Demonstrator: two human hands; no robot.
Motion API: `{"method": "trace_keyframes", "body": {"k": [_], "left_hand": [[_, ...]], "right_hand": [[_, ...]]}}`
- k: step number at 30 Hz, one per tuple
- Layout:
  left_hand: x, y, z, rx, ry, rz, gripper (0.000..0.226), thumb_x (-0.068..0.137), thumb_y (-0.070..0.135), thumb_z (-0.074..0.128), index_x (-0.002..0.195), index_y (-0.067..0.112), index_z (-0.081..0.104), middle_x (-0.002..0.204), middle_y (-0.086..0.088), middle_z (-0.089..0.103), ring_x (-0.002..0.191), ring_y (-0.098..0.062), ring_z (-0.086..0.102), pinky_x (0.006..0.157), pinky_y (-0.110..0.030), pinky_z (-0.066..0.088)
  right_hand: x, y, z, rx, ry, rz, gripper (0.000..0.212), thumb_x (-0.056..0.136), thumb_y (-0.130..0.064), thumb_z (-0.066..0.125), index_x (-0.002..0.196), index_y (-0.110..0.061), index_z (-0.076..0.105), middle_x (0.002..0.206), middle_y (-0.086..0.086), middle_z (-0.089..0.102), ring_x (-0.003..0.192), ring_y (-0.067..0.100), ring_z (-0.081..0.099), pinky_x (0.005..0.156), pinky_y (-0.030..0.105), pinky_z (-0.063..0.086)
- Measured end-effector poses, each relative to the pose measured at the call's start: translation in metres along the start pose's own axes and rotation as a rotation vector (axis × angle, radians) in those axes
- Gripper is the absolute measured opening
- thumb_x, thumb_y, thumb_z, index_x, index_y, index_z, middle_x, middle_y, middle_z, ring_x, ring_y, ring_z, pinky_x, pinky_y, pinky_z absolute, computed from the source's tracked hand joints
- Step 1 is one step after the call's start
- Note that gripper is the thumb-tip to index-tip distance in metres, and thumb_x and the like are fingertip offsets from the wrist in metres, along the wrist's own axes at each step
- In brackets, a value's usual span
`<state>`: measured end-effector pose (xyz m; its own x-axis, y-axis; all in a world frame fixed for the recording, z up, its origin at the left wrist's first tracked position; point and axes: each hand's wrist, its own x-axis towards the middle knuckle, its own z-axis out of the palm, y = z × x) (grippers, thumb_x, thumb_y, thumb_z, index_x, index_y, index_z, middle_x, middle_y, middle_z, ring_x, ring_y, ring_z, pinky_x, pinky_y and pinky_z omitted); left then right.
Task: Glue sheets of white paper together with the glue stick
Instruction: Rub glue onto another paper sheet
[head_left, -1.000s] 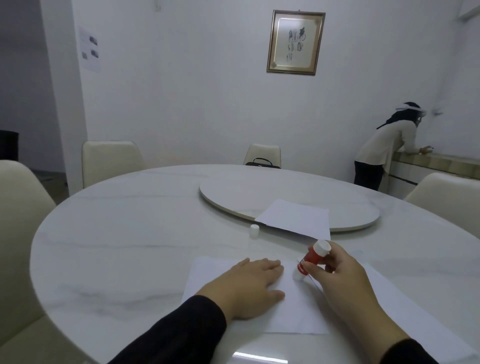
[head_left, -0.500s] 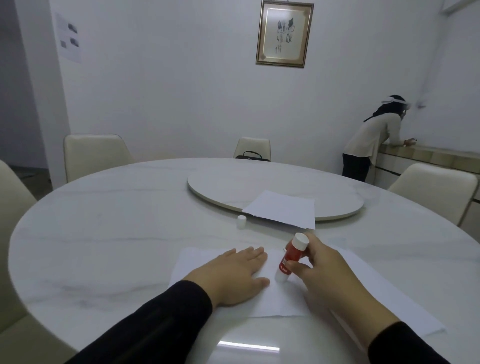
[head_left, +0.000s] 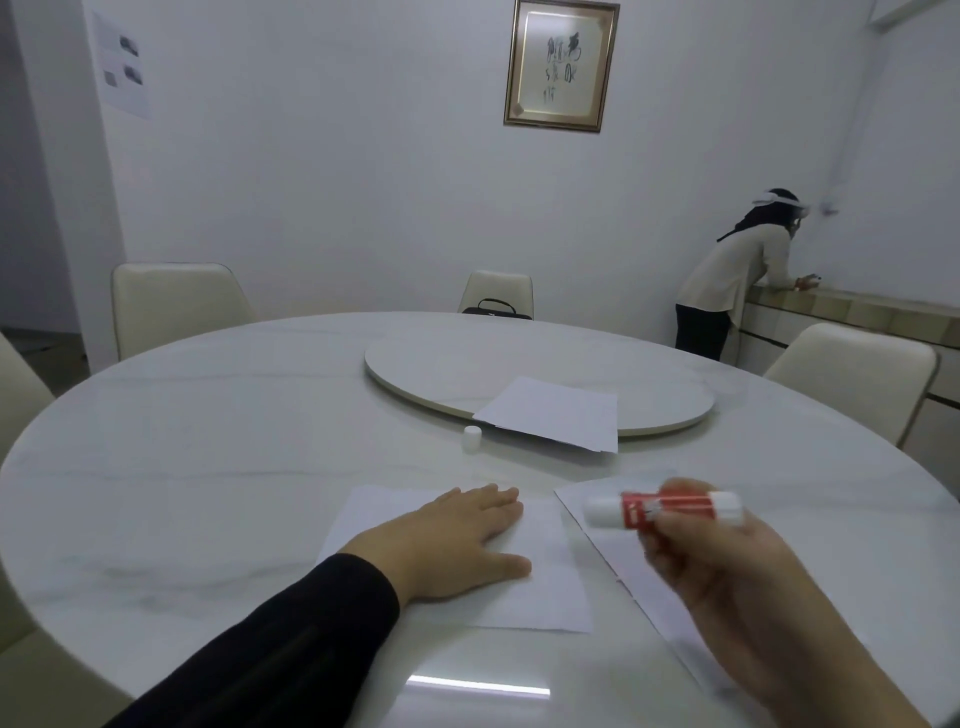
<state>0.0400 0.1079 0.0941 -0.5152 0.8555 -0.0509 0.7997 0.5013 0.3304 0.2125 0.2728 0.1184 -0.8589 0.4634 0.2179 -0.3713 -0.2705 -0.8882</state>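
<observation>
A white sheet (head_left: 550, 587) lies on the round marble table (head_left: 208, 467) in front of me, and my left hand (head_left: 457, 540) presses flat on it with straight fingers. My right hand (head_left: 717, 566) holds the red and white glue stick (head_left: 665, 510) lifted and lying sideways, its uncapped end pointing left. Under that hand a second white sheet (head_left: 613, 540) lies angled on the table. The small white cap (head_left: 472, 436) stands further back.
A stack of white paper (head_left: 556, 415) rests on the edge of the lazy Susan (head_left: 519, 364). Cream chairs (head_left: 176, 306) ring the table, one holding a black bag (head_left: 496, 309). A person (head_left: 737, 280) leans on a counter at the back right.
My right hand lifted the glue stick off the sheet and swung it right, turning it from upright to sideways. The left hand stayed flat on the paper.
</observation>
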Motion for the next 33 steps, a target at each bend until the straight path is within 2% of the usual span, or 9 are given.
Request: {"method": "trace_keyframes", "body": {"k": [4,8,13,17,19,23,27,30,33], "left_hand": [[-0.003,0.001,-0.007,-0.005,0.005,-0.006,0.067,0.087,0.057,0.047,0.146,0.04,0.021,0.151,0.027,0.008,0.138,0.004,-0.001,0.112,-0.026,0.006],[-0.008,0.003,-0.007,0.026,0.073,-0.025,0.066,0.084,0.056,0.049,0.144,0.041,0.025,0.136,0.021,0.026,0.127,-0.004,0.031,0.104,-0.028,0.03],[-0.016,-0.002,-0.009,-0.067,0.063,0.048,0.05,0.086,0.042,0.055,0.133,0.046,0.041,0.138,0.034,0.031,0.128,0.005,0.031,0.105,-0.023,0.026],[-0.015,-0.005,-0.01,-0.14,-0.026,0.097,0.051,0.087,0.027,0.056,0.133,0.048,0.044,0.145,0.033,0.029,0.133,0.008,0.024,0.112,-0.021,0.016],[-0.014,-0.005,-0.01,-0.194,-0.031,0.112,0.051,0.086,0.023,0.056,0.13,0.048,0.048,0.144,0.034,0.03,0.132,0.009,0.027,0.113,-0.022,0.019],[-0.013,-0.005,-0.007,-0.204,0.016,0.156,0.048,0.085,0.021,0.058,0.128,0.042,0.053,0.142,0.029,0.035,0.127,0.011,0.033,0.111,-0.019,0.023],[-0.012,-0.006,-0.006,-0.223,0.065,0.169,0.042,0.083,0.027,0.061,0.121,0.042,0.056,0.135,0.03,0.043,0.124,0.011,0.036,0.11,-0.019,0.025],[-0.012,-0.008,-0.005,-0.221,0.084,0.158,0.04,0.082,0.031,0.062,0.121,0.042,0.056,0.135,0.031,0.043,0.124,0.014,0.035,0.109,-0.017,0.024],[-0.012,-0.01,-0.004,-0.186,0.099,0.14,0.04,0.083,0.037,0.062,0.122,0.043,0.055,0.137,0.03,0.043,0.125,0.011,0.036,0.109,-0.019,0.025]], "right_hand": [[0.016,-0.02,-0.004,0.168,0.082,-0.045,0.014,0.061,0.0,0.064,0.068,-0.007,0.055,0.063,0.007,0.068,0.067,0.02,0.072,0.063,0.023,0.057],[0.048,-0.021,0.002,-0.088,0.215,0.023,0.027,0.066,-0.016,0.074,0.091,-0.015,0.064,0.082,-0.003,0.073,0.082,0.013,0.066,0.077,0.029,0.048],[0.09,0.006,0.026,-0.29,0.179,-0.038,0.032,0.079,-0.001,0.07,0.105,-0.017,0.061,0.091,-0.002,0.071,0.069,0.002,0.069,0.058,0.015,0.05],[0.118,0.041,0.04,-0.578,0.18,-0.08,0.03,0.075,0.003,0.072,0.094,-0.018,0.064,0.098,0.004,0.07,0.087,0.02,0.068,0.072,0.03,0.053],[0.129,0.051,0.044,-0.701,0.178,-0.093,0.03,0.074,-0.003,0.074,0.083,-0.028,0.06,0.087,-0.005,0.069,0.081,0.014,0.066,0.075,0.032,0.054],[0.145,0.064,0.05,-0.896,0.128,-0.092,0.022,0.075,-0.011,0.074,0.091,-0.023,0.063,0.068,-0.014,0.066,0.068,0.001,0.063,0.057,0.017,0.043],[0.148,0.075,0.047,-0.888,0.14,-0.062,0.027,0.072,-0.011,0.077,0.095,-0.019,0.065,0.07,-0.014,0.067,0.056,-0.008,0.06,0.044,0.007,0.037],[0.143,0.074,0.046,-0.865,0.128,-0.019,0.041,0.067,-0.012,0.082,0.104,-0.012,0.065,0.084,-0.008,0.068,0.071,0.001,0.062,0.046,0.007,0.039],[0.129,0.048,0.039,-0.859,0.2,-0.037,0.053,0.068,-0.022,0.084,0.114,-0.01,0.061,0.1,0.003,0.066,0.089,0.016,0.062,0.066,0.018,0.043]]}}
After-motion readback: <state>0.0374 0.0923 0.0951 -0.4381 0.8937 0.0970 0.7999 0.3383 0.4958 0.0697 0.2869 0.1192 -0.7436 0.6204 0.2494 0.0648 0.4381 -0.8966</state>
